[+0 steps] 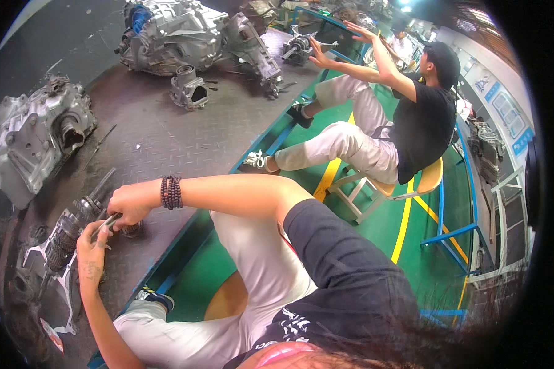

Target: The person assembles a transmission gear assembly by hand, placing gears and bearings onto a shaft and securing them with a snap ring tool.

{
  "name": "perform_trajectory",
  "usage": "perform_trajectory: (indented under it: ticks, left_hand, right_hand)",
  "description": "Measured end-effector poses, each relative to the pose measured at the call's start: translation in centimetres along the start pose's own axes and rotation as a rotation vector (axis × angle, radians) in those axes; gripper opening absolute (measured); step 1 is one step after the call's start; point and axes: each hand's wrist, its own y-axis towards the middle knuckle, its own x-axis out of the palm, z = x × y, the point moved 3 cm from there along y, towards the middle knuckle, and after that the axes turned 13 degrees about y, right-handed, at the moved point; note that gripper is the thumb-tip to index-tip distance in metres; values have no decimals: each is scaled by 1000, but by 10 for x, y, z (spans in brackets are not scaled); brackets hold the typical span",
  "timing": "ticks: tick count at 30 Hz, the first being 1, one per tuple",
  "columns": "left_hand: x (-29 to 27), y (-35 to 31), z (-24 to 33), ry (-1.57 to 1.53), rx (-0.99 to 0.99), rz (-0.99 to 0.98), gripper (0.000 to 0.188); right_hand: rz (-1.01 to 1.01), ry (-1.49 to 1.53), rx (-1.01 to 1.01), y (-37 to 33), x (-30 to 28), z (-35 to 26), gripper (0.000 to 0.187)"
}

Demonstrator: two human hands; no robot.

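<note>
My left hand (92,251) and my right hand (132,203) meet over the left side of the workbench. Both are closed on one small, thin metal piece (110,221), held between the fingertips; its exact kind is too small to make out. Just beyond my hands lies a gear shaft (64,240) with several toothed gears, its bare end (103,183) pointing up and away. Beside it, a thin pale metal bracket (66,298) rests on the bench. A dark round part (132,230) shows partly behind my right hand.
A silver gearbox housing (37,138) stands at left. Farther back are a larger gearbox (172,37), a small casting (189,89) and another housing (252,52). A blue frame (184,249) edges the patterned bench (160,144). A person (421,117) sits at right, arms raised.
</note>
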Motion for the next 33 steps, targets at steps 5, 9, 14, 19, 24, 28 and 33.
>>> perform_trajectory:
  ticks: [5, 9, 14, 19, 24, 28, 33]
  left_hand:
    - [3, 5, -9, 56, -43, -66, 28]
    - [-3, 7, -13, -8, -65, -106, 31]
    - [-8, 10, -8, 26, -10, -31, 30]
    - [-15, 5, 8, 277, 120, 100, 33]
    - [-22, -3, 16, 302, -39, 94, 42]
    - [-25, -6, 24, 306, 140, 235, 40]
    - [-21, -14, 14, 167, 131, 209, 36]
  right_hand:
    - [-1, 113, -32, -5, -4, 6, 38]
    - [-36, 276, 38, -4, -11, 15, 31]
    - [-99, 421, 49, -5, -17, 20, 39]
    - [-274, 673, 270, -10, -20, 18, 45]
    - [-317, 784, 267, -11, -32, 8, 47]
    - [-403, 1001, 358, -10, -30, 1, 47]
    - [-341, 957, 241, -17, -31, -4, 46]
